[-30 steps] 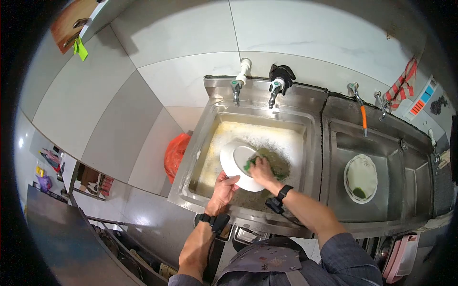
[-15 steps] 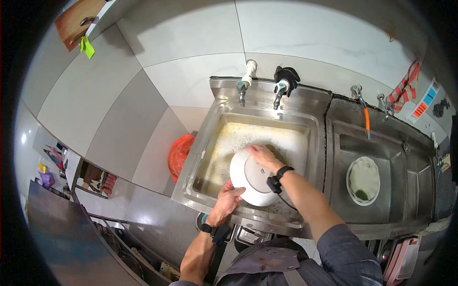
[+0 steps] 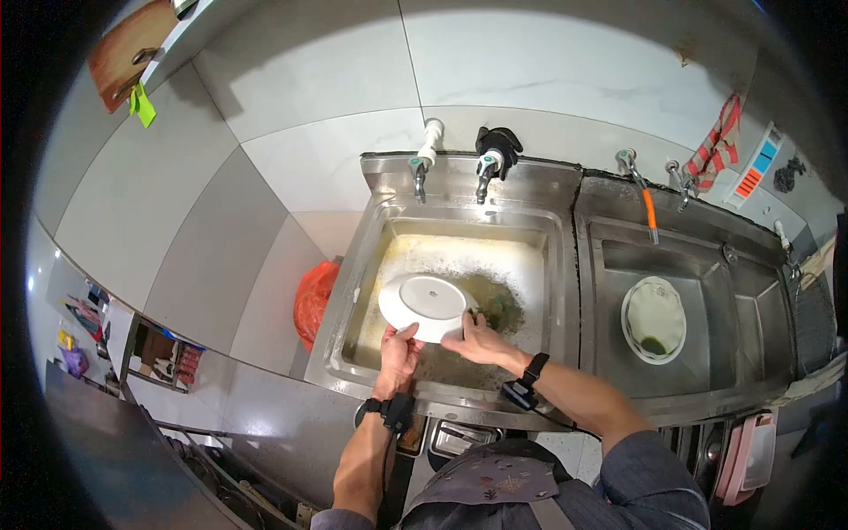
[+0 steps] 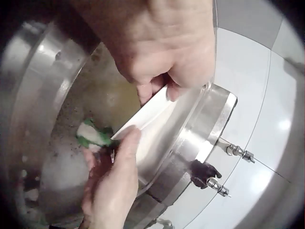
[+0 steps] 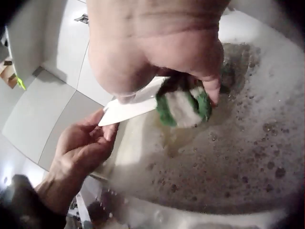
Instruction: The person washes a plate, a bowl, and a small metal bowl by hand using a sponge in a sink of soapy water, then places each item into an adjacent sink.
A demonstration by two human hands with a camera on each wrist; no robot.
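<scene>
A white plate (image 3: pixel 430 298), its underside with the foot ring and a small dark mark facing up, is held tilted over a basin of soapy water. My left hand (image 3: pixel 402 352) grips the near left rim, thumb on top and fingers beneath. At the right rim my right hand (image 3: pixel 480 343) holds a green and white scouring sponge (image 5: pixel 183 107), its thumb lying on the plate. In the left wrist view the sponge (image 4: pixel 93 136) shows at the fingers, below the plate's edge; most of those fingers are hidden.
Foam and murky water fill the steel sink (image 3: pixel 555 291). Two taps (image 3: pixel 420 181) stand behind it, a black glove (image 3: pixel 499 146) on one. In the right-hand sink (image 3: pixel 707 353) lie pale scalloped plates (image 3: pixel 655 309). A red plastic bag (image 3: pixel 315 300) sits at left.
My right hand has come from the plate's far side down to its right rim. The plate has tilted and turned, its underside now showing as a flatter oval. My left hand keeps its grip.
</scene>
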